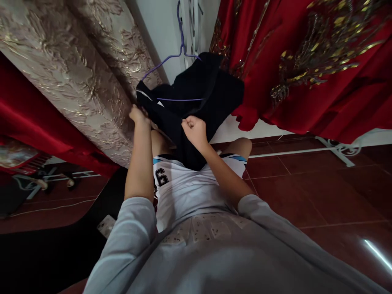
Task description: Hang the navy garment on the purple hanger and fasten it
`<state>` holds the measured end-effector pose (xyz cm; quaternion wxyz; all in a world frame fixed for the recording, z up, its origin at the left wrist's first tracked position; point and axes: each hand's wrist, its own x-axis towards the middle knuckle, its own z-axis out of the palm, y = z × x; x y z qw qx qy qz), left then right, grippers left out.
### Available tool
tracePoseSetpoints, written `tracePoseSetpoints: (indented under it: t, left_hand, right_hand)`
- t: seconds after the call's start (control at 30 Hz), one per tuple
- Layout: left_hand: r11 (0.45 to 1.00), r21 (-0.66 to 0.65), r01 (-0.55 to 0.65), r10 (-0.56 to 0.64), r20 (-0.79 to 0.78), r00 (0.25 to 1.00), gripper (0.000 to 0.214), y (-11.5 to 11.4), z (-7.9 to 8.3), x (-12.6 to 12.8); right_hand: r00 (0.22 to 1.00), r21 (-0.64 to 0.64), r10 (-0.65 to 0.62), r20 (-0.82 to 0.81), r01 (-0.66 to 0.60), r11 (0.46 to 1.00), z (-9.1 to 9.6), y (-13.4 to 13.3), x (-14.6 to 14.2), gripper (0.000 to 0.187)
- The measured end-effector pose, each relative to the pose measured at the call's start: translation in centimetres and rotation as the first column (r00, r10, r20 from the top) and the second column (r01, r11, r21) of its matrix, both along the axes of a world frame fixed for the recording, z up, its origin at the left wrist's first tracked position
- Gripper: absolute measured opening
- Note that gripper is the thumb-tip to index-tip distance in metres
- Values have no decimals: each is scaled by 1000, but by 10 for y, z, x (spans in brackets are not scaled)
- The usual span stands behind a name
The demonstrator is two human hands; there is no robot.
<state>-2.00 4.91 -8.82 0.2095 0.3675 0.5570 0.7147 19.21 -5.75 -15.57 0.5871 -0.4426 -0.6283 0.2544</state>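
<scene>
A black garment (196, 94) hangs half on a purple wire hanger (180, 49) in front of me. My left hand (138, 114) is closed on the garment's left edge, near a white stripe. My right hand (193, 128) is a fist gripping the fabric at the middle, below the hanger's bottom bar. The garment's lower part drapes down over my knees and white shorts (183, 188). The hanger's hook goes up out of view at the top.
A beige embossed curtain (76, 69) hangs at the left, a red drape with gold embroidery (306, 61) at the right. Dark red floor tiles (321, 192) lie below, with a white metal stand foot (337, 149) and a white wall (165, 28) behind.
</scene>
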Motion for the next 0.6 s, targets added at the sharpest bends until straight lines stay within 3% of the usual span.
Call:
tracePoseSetpoints:
  t: [0.1, 0.17, 0.2, 0.27, 0.33, 0.4, 0.47, 0.5, 0.53, 0.6]
  left_hand:
    - [960, -154, 234, -242, -39, 969, 36, -16, -69, 14]
    - [899, -216, 381, -405, -82, 910, 34, -28, -97, 32]
    - [864, -234, 446, -478, -105, 872, 34, -33, -104, 41]
    - [794, -251, 553, -596, -141, 791, 32, -38, -103, 60]
    - [739, -220, 637, -674, -220, 705, 27, -42, -90, 80]
    - [713, -138, 687, -669, -425, 610, 25, -47, -73, 99]
    - [715, -31, 698, -538, -661, 522, 32, -56, -59, 114]
    - [717, 4, 697, -474, -730, 492, 37, -62, -55, 119]
    - [719, 13, 694, -450, -753, 480, 42, -67, -54, 121]
    - [700, -51, 713, -524, -715, 463, 53, -77, -58, 116]
  right_hand:
    - [954, -132, -1, -301, -40, 990, -17, -1, 9, 25]
    - [896, -221, -92, -434, -6, 975, -35, 3, 25, 25]
    - [886, -250, -130, -445, 16, 968, -44, 5, 34, 25]
    - [903, -275, -148, -404, 35, 961, -60, 9, 50, 22]
    - [939, -248, -65, -339, -22, 969, -69, 12, 57, 18]
    - [961, -181, 76, -267, -128, 975, -70, 12, 53, 38]
    - [953, -120, 220, -207, -248, 961, -64, 11, 43, 50]
    - [941, -118, 269, -205, -297, 948, -58, 10, 39, 47]
    - [928, -142, 295, -227, -331, 933, -51, 10, 36, 39]
    - [905, -215, 331, -267, -391, 895, -31, 11, 36, 23]
